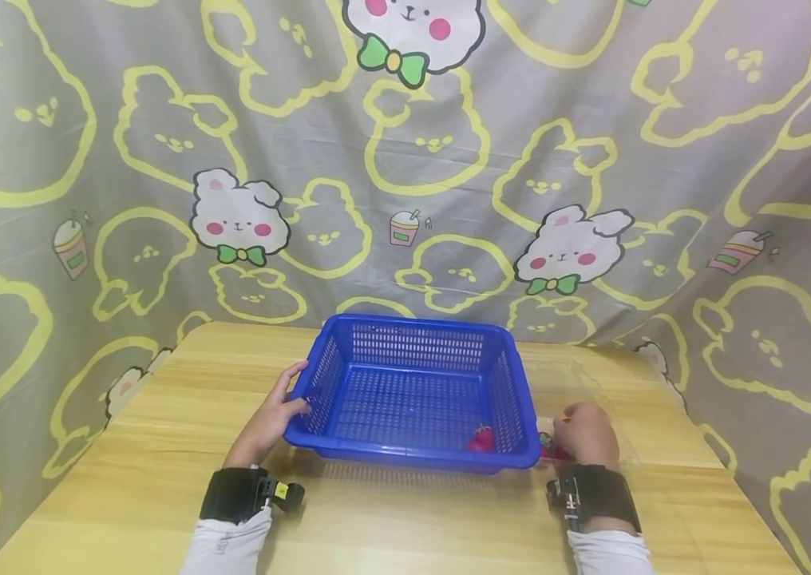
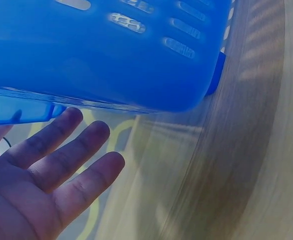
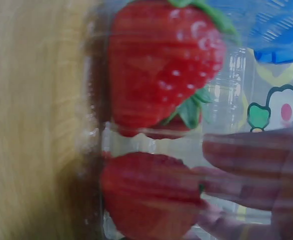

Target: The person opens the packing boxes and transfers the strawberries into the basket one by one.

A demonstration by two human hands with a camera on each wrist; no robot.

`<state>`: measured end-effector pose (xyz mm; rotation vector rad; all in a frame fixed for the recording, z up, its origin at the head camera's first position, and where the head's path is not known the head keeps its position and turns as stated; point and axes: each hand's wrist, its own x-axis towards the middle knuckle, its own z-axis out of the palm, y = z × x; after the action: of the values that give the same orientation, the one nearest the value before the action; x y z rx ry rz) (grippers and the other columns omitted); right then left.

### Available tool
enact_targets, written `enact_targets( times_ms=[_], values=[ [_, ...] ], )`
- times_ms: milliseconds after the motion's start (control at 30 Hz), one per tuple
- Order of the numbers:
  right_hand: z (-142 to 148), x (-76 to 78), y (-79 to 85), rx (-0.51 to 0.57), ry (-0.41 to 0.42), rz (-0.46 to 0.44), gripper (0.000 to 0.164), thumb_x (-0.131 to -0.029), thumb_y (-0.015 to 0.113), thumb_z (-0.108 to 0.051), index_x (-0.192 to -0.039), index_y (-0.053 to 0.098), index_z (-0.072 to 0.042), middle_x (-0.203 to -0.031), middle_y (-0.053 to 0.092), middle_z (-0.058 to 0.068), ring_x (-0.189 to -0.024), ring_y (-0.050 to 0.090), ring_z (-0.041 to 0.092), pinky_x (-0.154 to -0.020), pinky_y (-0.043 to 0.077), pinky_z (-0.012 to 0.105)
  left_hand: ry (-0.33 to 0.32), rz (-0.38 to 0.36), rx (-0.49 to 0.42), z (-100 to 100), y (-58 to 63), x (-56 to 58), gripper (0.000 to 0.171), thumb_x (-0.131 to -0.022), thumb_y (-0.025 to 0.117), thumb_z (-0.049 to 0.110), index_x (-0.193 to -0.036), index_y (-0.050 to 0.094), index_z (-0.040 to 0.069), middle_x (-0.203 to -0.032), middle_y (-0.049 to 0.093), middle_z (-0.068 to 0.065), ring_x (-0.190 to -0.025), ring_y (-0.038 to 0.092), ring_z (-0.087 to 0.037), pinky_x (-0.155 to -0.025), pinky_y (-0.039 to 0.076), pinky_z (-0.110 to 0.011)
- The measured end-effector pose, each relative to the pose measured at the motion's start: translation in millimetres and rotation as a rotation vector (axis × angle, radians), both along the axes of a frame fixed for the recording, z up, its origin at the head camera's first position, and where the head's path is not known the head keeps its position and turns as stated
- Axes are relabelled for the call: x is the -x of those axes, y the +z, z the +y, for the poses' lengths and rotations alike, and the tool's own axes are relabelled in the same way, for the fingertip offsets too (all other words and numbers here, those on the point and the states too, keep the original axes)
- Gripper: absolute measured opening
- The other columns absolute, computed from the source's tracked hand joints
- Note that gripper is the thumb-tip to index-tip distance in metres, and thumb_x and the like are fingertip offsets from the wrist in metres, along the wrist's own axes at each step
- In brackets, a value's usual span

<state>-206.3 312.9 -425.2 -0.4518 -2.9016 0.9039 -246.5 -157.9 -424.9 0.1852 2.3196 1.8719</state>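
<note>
A blue slotted plastic basket [image 1: 405,452] stands on the table, with red strawberries [image 1: 480,439] in its near right corner. My left hand [image 1: 272,415] is at the basket's left side, thumb and forefinger at the rim. Its other fingers stretch out loosely below the rim in the left wrist view. Right of the basket lies a clear plastic box [image 3: 226,100] holding more strawberries. My right hand [image 1: 587,431] reaches into it; its fingertips [image 3: 214,150] close on the leafy end of one strawberry [image 3: 151,195]. Beside that, a larger strawberry [image 3: 164,65] with green leaves lies in the box.
The box's see-through lid [image 1: 567,375] lies behind it, close to the basket's right wall. The wooden table [image 1: 405,527] extends in front of the basket. A grey curtain [image 1: 449,216] with cartoon bears and rabbits hangs around the back and sides.
</note>
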Motion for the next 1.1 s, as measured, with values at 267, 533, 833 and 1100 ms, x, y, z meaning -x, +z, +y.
enact_targets(
  times_ms=[267,533,833,1100],
  values=[
    [0.6,-2.6,-4.6,0.031,-0.002,0.018,0.010,-0.073,0.057,-0.004,-0.072,0.066,-0.001,-0.072,0.062,0.012,-0.066,0.056,0.028,-0.052,0.041,0.036,0.009,-0.007,0.004,0.7,-2.2,-0.9,0.073,-0.090,0.048,0.003,-0.153,0.018,0.022,-0.144,0.032,-0.032,-0.123,0.042,-0.048,-0.092,0.046,-0.053],
    [0.7,-3.4,-8.8,0.029,0.009,0.001,0.008,-0.072,0.058,-0.004,-0.075,0.066,-0.001,-0.066,0.061,0.008,-0.063,0.055,0.027,-0.052,0.041,0.036,0.018,-0.016,0.012,2.1,-2.2,-1.6,0.072,-0.089,0.048,0.004,-0.153,0.019,0.022,-0.143,0.034,-0.033,-0.120,0.045,-0.047,-0.088,0.049,-0.049],
    [-0.8,-1.3,-7.0,-0.015,-0.008,-0.016,0.033,-0.078,0.062,-0.009,-0.108,0.063,0.006,-0.088,0.065,0.019,-0.077,0.060,0.032,-0.062,0.048,0.048,0.020,-0.010,0.014,1.9,-1.1,-1.9,0.072,-0.090,0.048,0.005,-0.153,0.019,0.022,-0.144,0.034,-0.033,-0.119,0.046,-0.047,-0.088,0.049,-0.049],
    [-1.8,0.7,-7.1,-0.023,0.004,-0.003,0.033,-0.076,0.059,-0.005,-0.107,0.062,0.006,-0.084,0.065,0.018,-0.076,0.061,0.032,-0.064,0.048,0.049,0.017,-0.006,0.010,0.3,-0.7,-0.5,0.072,-0.090,0.048,0.005,-0.153,0.018,0.022,-0.144,0.033,-0.033,-0.121,0.045,-0.048,-0.090,0.048,-0.052]
  ],
)
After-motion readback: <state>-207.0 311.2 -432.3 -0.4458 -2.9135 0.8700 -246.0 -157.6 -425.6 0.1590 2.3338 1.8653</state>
